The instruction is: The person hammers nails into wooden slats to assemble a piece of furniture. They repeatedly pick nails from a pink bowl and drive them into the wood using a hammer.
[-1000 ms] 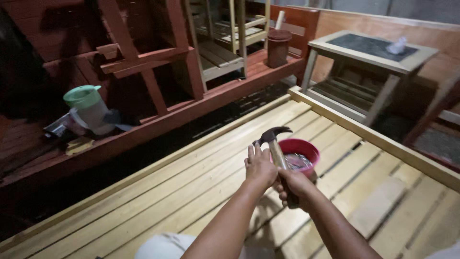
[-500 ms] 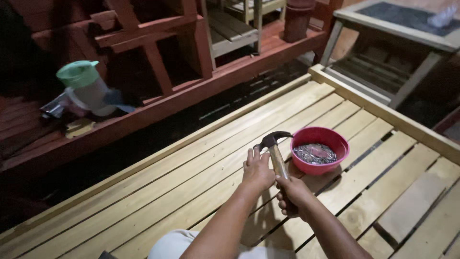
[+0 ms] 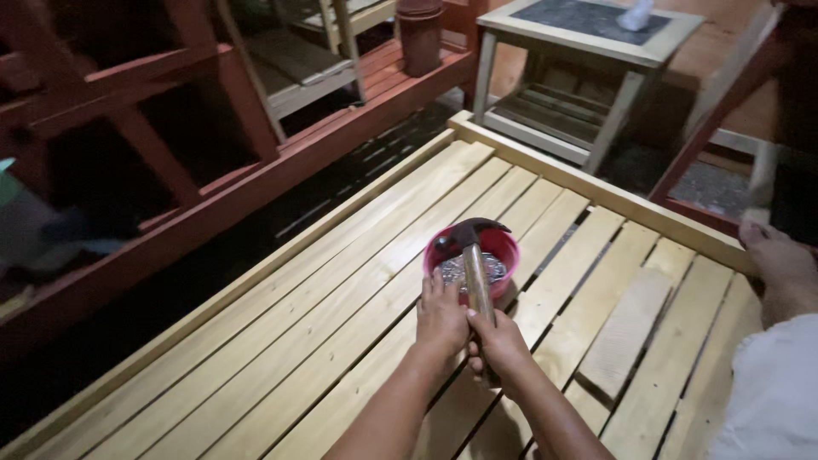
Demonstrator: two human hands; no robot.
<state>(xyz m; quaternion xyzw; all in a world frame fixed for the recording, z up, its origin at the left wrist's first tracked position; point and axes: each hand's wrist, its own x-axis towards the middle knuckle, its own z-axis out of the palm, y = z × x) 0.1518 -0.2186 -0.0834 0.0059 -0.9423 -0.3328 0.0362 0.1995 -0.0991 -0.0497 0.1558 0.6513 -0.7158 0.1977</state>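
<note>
The right hand is clenched around the wooden handle of a hammer, gripping it low, with the steel head raised just above a pink bowl. The left hand sits just left of the handle, fingers curled down onto a slat of the surface; whether it pinches anything there cannot be told.

Compared with half a second ago, both hands and the hammer keep much the same pose, while the view has swung: the bowl, then to the right of the hammer head, now lies right behind it, so the head overlaps its rim. The bowl holds a grey heap of small metal pieces, likely nails, and rests on the pale slats. Judging from this, the hammer is poised rather than mid-swing, with the hands set close together in front of the bowl.

Right of the bowl, a loose board lies along the slats. Farther right, another person's hand rests on the frame edge.
</note>
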